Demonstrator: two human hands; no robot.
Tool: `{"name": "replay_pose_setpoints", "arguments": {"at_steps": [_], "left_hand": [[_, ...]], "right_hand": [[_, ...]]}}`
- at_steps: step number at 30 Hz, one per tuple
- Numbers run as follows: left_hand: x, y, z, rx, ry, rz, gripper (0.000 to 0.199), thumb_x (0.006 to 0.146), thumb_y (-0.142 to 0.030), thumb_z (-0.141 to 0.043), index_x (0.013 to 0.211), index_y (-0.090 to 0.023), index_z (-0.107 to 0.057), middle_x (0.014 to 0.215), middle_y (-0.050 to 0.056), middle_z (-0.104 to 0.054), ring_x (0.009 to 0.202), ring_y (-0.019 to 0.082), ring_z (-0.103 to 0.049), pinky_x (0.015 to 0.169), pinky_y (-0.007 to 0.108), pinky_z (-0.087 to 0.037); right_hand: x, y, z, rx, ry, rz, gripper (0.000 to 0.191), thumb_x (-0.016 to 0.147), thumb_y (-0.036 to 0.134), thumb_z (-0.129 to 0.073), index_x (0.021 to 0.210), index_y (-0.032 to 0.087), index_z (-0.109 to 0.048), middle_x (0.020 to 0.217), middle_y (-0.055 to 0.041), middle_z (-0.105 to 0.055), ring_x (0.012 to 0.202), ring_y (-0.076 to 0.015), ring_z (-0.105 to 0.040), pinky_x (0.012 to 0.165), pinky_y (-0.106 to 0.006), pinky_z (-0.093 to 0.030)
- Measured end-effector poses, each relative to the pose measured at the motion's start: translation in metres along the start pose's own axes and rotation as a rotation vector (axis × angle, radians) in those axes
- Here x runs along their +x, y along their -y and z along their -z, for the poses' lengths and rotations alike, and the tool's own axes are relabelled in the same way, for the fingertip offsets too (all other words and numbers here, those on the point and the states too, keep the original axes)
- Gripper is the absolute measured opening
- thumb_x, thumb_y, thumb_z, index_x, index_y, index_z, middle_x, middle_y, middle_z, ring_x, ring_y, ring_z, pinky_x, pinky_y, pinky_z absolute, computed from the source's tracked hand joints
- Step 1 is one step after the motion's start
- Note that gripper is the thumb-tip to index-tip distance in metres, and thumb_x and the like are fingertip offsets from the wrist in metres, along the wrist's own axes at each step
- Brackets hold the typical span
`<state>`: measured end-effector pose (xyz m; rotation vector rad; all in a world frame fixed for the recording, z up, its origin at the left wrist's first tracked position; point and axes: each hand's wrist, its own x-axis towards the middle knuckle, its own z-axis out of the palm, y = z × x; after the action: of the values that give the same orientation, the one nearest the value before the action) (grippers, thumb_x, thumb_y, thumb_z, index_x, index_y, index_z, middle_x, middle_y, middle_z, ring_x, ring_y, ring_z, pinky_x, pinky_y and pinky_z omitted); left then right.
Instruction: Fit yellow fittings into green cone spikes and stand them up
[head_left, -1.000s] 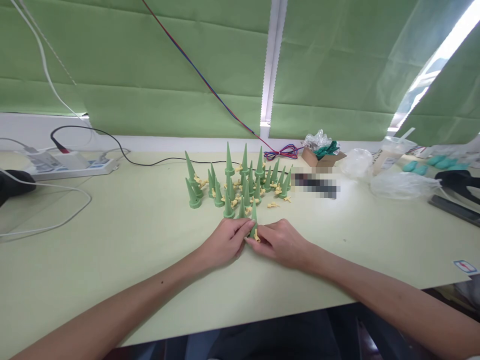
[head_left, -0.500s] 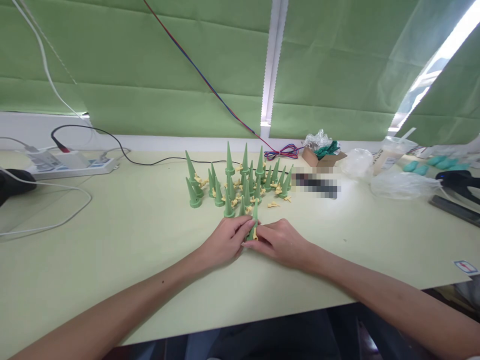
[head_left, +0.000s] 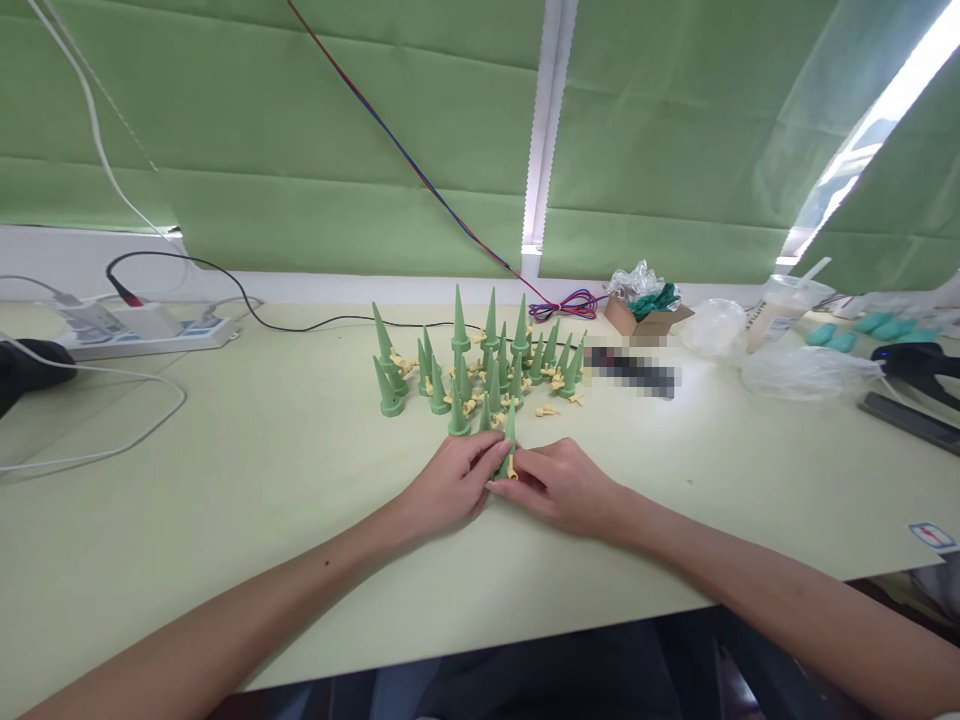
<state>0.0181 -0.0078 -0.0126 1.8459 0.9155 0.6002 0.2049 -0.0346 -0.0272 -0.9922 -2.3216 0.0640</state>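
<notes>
Both hands meet around one green cone (head_left: pixel 511 425) at the near side of a group of similar cones. My left hand (head_left: pixel 450 482) is closed on the cone's left side, thumb and fingers against it. From the right, my right hand (head_left: pixel 564 487) pinches at a small yellow tube-like piece (head_left: pixel 513 468) low on the same cone. Fingers hide most of the cone's base. Just behind stand several upright green cones (head_left: pixel 459 415) with round bases, many with yellow pieces at their sides. Loose yellow pieces (head_left: pixel 547 411) lie to the right of the group.
A power strip (head_left: pixel 202 333) with chargers and cables is at the left. Coiled red-blue wire (head_left: pixel 574 303), a cardboard box (head_left: pixel 637 318), a plastic cup (head_left: pixel 780 310), clear bags (head_left: pixel 810 370) and teal pieces (head_left: pixel 892 325) sit along the back right. The table's front edge runs below my forearms.
Both hands stay around the same cone, with hardly any finger movement. The whole view has shifted very slightly.
</notes>
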Motion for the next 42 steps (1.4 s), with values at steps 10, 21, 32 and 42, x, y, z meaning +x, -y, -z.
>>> {"name": "replay_pose_setpoints", "arguments": {"at_steps": [10, 21, 32, 42], "left_hand": [[-0.003, -0.004, -0.003, -0.012, -0.118, -0.045, 0.034, 0.097, -0.047, -0.044, 0.076, -0.021, -0.042, 0.047, -0.008, -0.039, 0.039, 0.009, -0.043, 0.043, 0.022, -0.033], [-0.002, 0.003, -0.005, 0.249, -0.197, -0.126, 0.020, 0.093, -0.040, -0.051, 0.093, -0.020, -0.052, 0.065, -0.002, -0.055, 0.052, 0.010, -0.050, 0.052, 0.022, -0.041], [-0.002, -0.001, -0.004, 0.302, -0.154, -0.140, 0.018, 0.093, -0.039, -0.050, 0.095, -0.021, -0.052, 0.065, -0.003, -0.051, 0.052, 0.011, -0.045, 0.049, 0.022, -0.036], [-0.002, 0.001, -0.002, 0.312, -0.103, -0.166, 0.016, 0.092, -0.035, -0.050, 0.098, -0.020, -0.055, 0.066, -0.003, -0.050, 0.055, 0.012, -0.043, 0.050, 0.023, -0.035]], "right_hand": [[0.004, -0.020, 0.009, 0.302, 0.052, -0.115, 0.042, 0.095, 0.048, -0.049, 0.065, 0.019, -0.049, 0.053, 0.0054, -0.043, 0.049, -0.0081, -0.035, 0.051, -0.021, -0.031], [0.013, -0.052, 0.016, 0.167, -0.110, -0.462, 0.017, 0.092, 0.032, -0.055, 0.085, 0.018, -0.063, 0.057, 0.0039, -0.053, 0.053, -0.0124, -0.047, 0.059, -0.025, -0.037], [0.012, -0.064, 0.011, 0.033, 0.036, -0.491, 0.015, 0.089, 0.022, -0.054, 0.095, 0.017, -0.067, 0.057, 0.0029, -0.056, 0.055, -0.0142, -0.050, 0.061, -0.026, -0.037], [0.012, -0.062, 0.012, 0.062, 0.077, -0.497, 0.010, 0.091, 0.024, -0.052, 0.086, 0.018, -0.059, 0.056, 0.0038, -0.055, 0.055, -0.0137, -0.049, 0.058, -0.025, -0.033]]}}
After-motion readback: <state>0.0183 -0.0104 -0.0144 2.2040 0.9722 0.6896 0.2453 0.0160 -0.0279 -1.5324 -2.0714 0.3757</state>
